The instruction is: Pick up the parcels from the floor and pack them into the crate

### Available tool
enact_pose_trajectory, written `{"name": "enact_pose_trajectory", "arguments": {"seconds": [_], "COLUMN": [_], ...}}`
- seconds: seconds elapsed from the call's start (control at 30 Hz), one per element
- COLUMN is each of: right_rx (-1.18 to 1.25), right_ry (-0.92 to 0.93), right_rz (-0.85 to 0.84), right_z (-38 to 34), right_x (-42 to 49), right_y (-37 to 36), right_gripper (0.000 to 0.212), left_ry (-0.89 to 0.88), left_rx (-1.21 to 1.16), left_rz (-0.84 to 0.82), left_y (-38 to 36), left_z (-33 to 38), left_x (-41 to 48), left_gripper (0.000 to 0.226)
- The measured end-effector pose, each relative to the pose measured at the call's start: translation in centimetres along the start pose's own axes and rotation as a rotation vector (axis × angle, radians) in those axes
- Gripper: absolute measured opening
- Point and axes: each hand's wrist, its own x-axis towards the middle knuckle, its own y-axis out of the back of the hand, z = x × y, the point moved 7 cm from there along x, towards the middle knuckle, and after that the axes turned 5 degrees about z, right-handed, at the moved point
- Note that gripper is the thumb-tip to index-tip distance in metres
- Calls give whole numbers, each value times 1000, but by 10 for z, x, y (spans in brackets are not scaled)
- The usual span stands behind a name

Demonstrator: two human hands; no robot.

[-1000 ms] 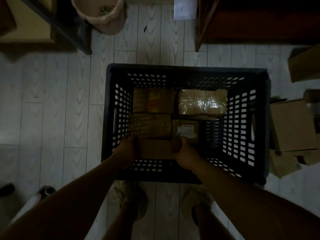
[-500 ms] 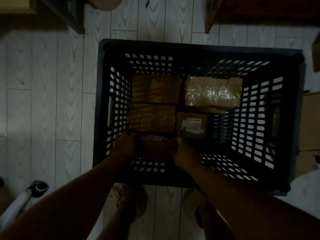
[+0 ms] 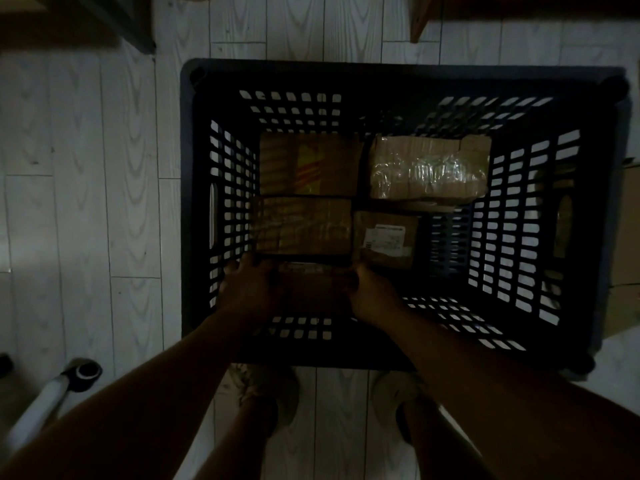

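Note:
A dark perforated plastic crate (image 3: 398,76) stands on the pale plank floor. Inside lie several cardboard parcels: one with a yellow and red mark (image 3: 308,164) at the far left, a tape-wrapped one (image 3: 427,168) at the far right, a brown taped one (image 3: 303,225) in the middle left, and a small one with a white label (image 3: 386,239) beside it. My left hand (image 3: 247,289) and my right hand (image 3: 372,294) grip the two ends of a dark brown parcel (image 3: 311,287) low in the crate's near left corner.
Cardboard boxes (image 3: 625,244) stand right of the crate. A dark shelf leg (image 3: 138,26) and wooden furniture (image 3: 426,12) lie beyond it. A white chair leg with a castor (image 3: 83,372) is at the lower left. My two shoes (image 3: 273,393) are just before the crate.
The view has closed in on the crate. Both hands have sunk lower with the parcel, toward the crate's floor at the near left.

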Motion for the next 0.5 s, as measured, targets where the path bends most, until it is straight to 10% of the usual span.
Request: {"name": "enact_pose_trajectory", "arguments": {"seconds": [0.5], "right_rx": [-218], "right_ry": [-22], "right_rz": [21], "right_z": [3], "right_x": [22], "right_y": [-10], "right_gripper": [49], "left_ry": [-127], "left_rx": [134], "left_rz": [-231], "left_y": [-45], "left_z": [-8], "left_x": [13], "left_gripper": [89]}}
